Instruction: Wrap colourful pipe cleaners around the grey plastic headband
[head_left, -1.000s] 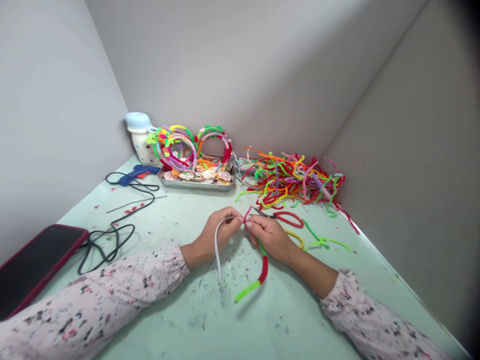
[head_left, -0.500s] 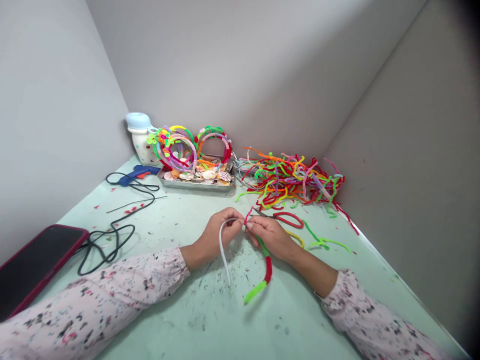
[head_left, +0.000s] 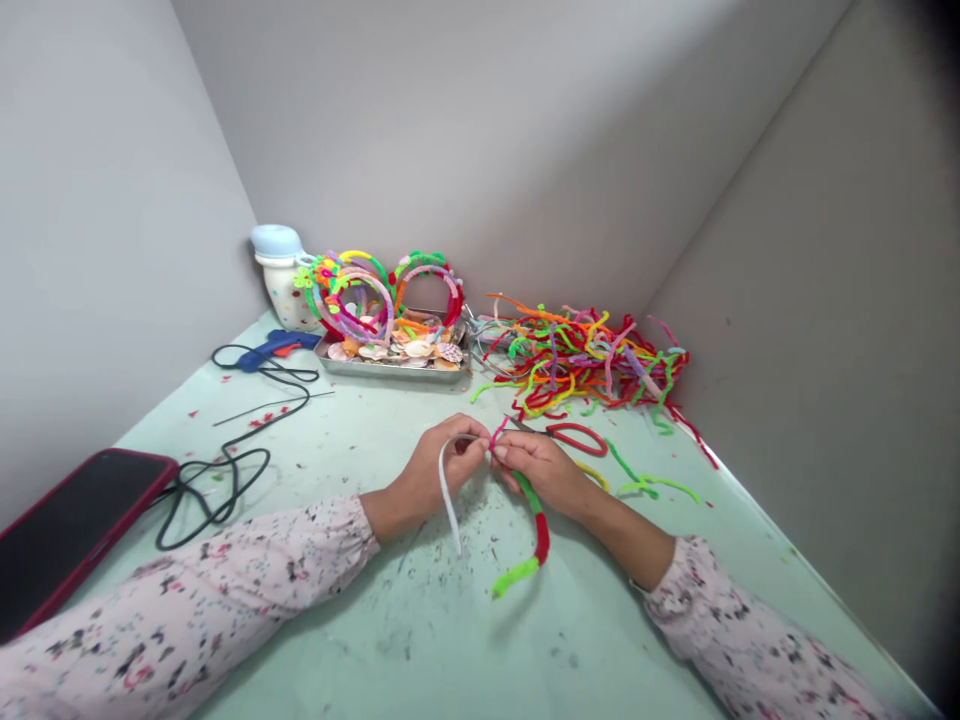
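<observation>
A hair band (head_left: 448, 500) arches between my hands above the table. Its left part is bare and whitish; its right part is wrapped in green, red and bright green fuzzy pipe cleaner. My left hand (head_left: 439, 468) is closed, pinching the band near the end of the bare part. Thumb and fingers of my right hand (head_left: 551, 472) press on the band close beside it, over the wrapped part. From between the fingertips a short pink pipe cleaner (head_left: 499, 430) sticks up. The exact contact of the right fingertips with the pink piece is partly hidden.
Red-handled scissors (head_left: 577, 438) lie just beyond my right hand. Behind are a heap of pipe cleaners (head_left: 585, 360) and a metal tray (head_left: 390, 370) with shells and decorated hair bands. At left are a blue glue gun (head_left: 274, 348), black cord, phone (head_left: 82, 530) and lidded cup (head_left: 289, 285).
The hanging ends of the hair band have risen slightly, and the wrapped end has swung a little to the right. The pink tip leans slightly more to the right. Both hands keep their grip.
</observation>
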